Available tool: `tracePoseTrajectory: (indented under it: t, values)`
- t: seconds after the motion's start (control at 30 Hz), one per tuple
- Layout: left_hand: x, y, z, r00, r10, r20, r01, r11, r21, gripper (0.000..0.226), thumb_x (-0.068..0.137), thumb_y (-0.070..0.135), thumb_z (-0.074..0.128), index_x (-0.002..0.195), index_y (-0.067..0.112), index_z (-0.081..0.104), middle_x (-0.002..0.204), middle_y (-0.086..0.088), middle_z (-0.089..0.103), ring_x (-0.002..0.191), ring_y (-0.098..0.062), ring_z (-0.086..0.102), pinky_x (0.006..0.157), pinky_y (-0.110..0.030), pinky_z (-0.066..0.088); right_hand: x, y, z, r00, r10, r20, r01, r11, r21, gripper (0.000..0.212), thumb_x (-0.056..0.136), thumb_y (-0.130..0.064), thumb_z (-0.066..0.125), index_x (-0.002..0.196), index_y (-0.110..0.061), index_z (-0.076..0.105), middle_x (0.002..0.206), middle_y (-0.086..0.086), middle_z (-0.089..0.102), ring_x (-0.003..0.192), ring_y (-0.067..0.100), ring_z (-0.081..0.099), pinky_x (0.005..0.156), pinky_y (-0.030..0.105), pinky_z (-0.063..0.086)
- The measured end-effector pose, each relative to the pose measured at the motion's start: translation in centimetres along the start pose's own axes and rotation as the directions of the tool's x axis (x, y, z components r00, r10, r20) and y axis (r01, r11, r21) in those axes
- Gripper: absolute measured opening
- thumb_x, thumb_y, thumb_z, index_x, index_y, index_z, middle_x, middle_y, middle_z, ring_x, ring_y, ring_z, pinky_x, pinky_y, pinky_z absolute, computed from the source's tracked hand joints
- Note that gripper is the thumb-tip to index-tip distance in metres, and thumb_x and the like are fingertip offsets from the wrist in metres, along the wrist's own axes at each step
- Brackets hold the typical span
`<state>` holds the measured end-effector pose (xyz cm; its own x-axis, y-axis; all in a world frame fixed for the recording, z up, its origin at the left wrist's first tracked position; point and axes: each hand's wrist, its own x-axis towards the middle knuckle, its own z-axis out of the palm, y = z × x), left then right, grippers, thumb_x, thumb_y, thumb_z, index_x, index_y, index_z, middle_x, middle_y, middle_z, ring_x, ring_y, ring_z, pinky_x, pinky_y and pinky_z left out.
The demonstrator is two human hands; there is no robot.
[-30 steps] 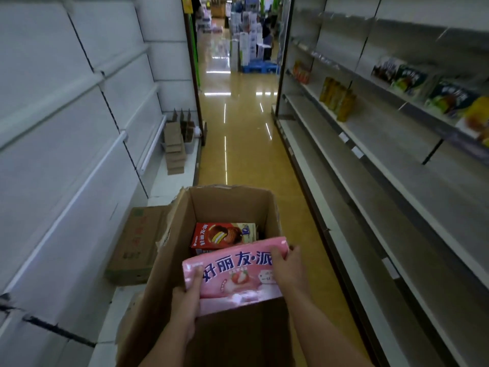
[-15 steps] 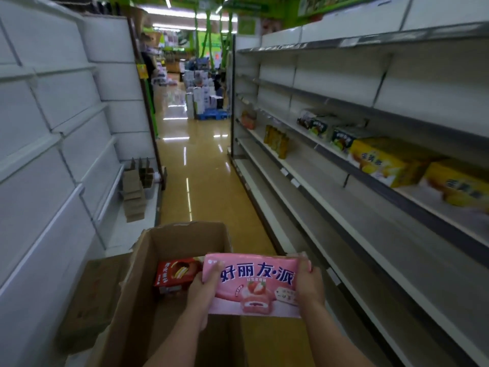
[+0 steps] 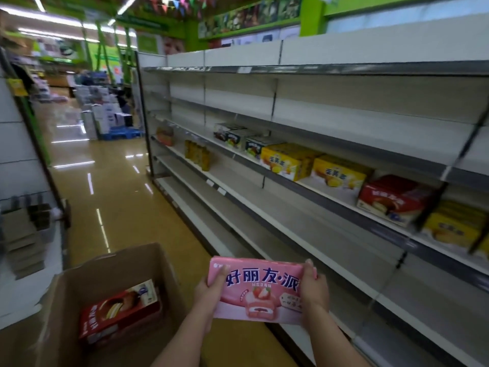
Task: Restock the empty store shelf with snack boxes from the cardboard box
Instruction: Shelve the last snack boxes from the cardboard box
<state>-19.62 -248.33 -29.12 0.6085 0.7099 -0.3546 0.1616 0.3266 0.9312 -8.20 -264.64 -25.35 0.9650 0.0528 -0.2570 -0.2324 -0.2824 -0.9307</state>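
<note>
Hands: left hand (image 3: 210,290) and right hand (image 3: 313,286) grip pink box (image 3: 260,290).
Done: several boxes (image 3: 340,173) line the shelf (image 3: 291,181) above the hands.
Left: red box (image 3: 119,313) in carton (image 3: 87,271), beside left hand.

Dim aisle, ceiling strip lights (image 3: 39,5), floor (image 3: 119,197) glare, seemingly motion-blurred edges

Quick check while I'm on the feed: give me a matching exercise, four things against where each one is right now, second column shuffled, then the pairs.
Things
1. pink snack box
2. red snack box
3. cardboard box
4. yellow boxes

Places
A. on the aisle floor, open at the top, left of the hands
B. lying inside the cardboard box
C. side by side on a middle shelf at right
D. held by both ends between the left hand and the right hand, in front of the shelves

Pairs: 1-D, 2-B, 3-A, 4-C
</note>
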Motion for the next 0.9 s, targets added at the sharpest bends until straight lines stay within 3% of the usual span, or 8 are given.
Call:
tracePoseTrajectory:
  t: [0.13,0.3,0.47,0.63,0.8,0.9]
  values:
    - [-1.6,0.0,3.5,0.987,0.003,0.159,-0.011,0.999,0.049,0.045,0.085,0.048,0.06,0.106,0.009,0.059,0.087,-0.011,0.072,0.074,-0.024,0.068,0.055,-0.027,0.05,-0.7,0.7,-4.6,0.99,0.013,-0.142,-0.006,0.999,0.052,0.046,0.096,-0.054,0.036,0.104,-0.009,0.045,0.078,0.006,0.057,0.073,0.023,0.056,0.081,0.039,0.044]
    - [-4.2,-0.4,9.0,0.947,-0.002,0.322,-0.034,0.994,0.107,0.053,0.068,0.06,0.062,0.099,0.018,0.056,0.093,-0.011,0.071,0.083,-0.027,0.068,0.065,-0.033,0.054,-1.0,2.2,-11.0,0.947,0.048,-0.317,-0.016,0.995,0.103,0.049,0.095,-0.054,0.037,0.103,-0.008,0.049,0.08,0.007,0.058,0.076,0.026,0.057,0.083,0.042,0.047]
    - [-6.8,-1.4,14.9,0.889,-0.042,0.457,-0.062,0.975,0.211,0.051,0.08,0.058,0.059,0.108,0.015,0.058,0.099,-0.005,0.068,0.088,-0.023,0.064,0.067,-0.03,0.048,-2.0,3.9,-18.1,0.871,0.061,-0.488,0.004,0.991,0.13,0.047,0.097,-0.049,0.036,0.101,-0.005,0.053,0.084,0.011,0.06,0.075,0.027,0.055,0.075,0.034,0.042]
    - [-12.0,-2.5,21.1,0.773,-0.086,0.628,-0.092,0.965,0.246,0.046,0.084,0.052,0.057,0.102,0.011,0.064,0.095,-0.005,0.071,0.086,-0.019,0.063,0.062,-0.025,0.04,-2.6,6.6,-25.3,0.797,0.1,-0.596,-0.01,0.988,0.153,0.056,0.088,-0.062,0.034,0.098,-0.012,0.057,0.088,0.011,0.067,0.082,0.031,0.063,0.083,0.048,0.052]
    - [-17.9,-4.4,27.6,0.651,-0.119,0.749,-0.115,0.961,0.252,0.046,0.077,0.051,0.064,0.103,0.013,0.067,0.094,-0.005,0.075,0.096,-0.025,0.068,0.088,-0.038,0.048,-3.2,10.5,-34.6,0.743,0.135,-0.655,0.027,0.973,0.231,0.076,0.066,-0.083,0.028,0.092,-0.018,0.056,0.084,0.01,0.068,0.078,0.032,0.067,0.076,0.052,0.055]
    - [-22.0,-6.0,31.8,0.588,-0.128,0.799,-0.163,0.948,0.272,0.036,0.077,0.034,0.073,0.106,0.012,0.066,0.095,-0.006,0.075,0.095,-0.024,0.068,0.08,-0.034,0.05,-5.5,11.1,-40.0,0.716,0.165,-0.678,0.034,0.962,0.27,0.063,0.078,-0.075,0.035,0.093,-0.017,0.055,0.084,0.011,0.069,0.077,0.032,0.067,0.075,0.052,0.056]
